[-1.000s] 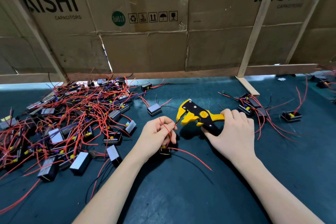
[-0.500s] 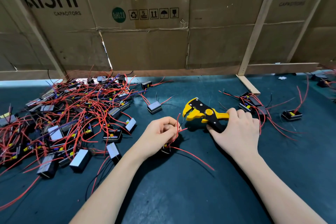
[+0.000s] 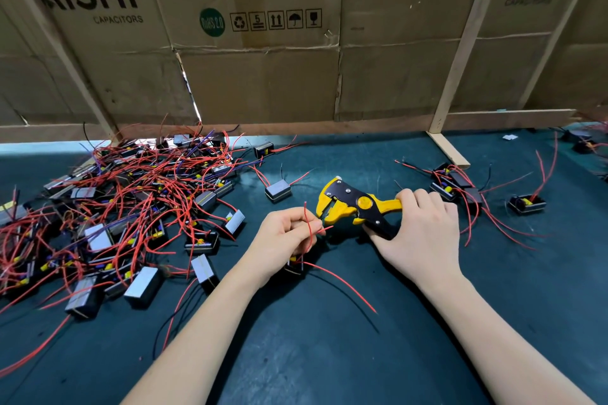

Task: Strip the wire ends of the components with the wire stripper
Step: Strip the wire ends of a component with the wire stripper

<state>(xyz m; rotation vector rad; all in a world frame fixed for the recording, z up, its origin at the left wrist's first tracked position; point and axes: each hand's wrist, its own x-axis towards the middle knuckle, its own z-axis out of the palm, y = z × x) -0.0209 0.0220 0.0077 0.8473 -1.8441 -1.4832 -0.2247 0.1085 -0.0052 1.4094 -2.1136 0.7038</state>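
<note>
Grip: red wire (image 3: 309, 227) is pinched in left hand (image 3: 284, 237); wire stripper (image 3: 353, 205) handles are clasped by right hand (image 3: 424, 230), wire end at its open jaws.

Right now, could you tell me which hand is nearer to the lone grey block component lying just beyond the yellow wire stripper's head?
Left. The left hand is just below the grey block component; the right hand is farther right, gripping the yellow wire stripper.

You have bare green mat (image 3: 329, 355) between and below your forearms. The tangled component pile (image 3: 131, 207) blocks your left side, a smaller cluster (image 3: 457, 187) crowds your right, and the cardboard wall (image 3: 263, 82) closes the far edge.
</note>
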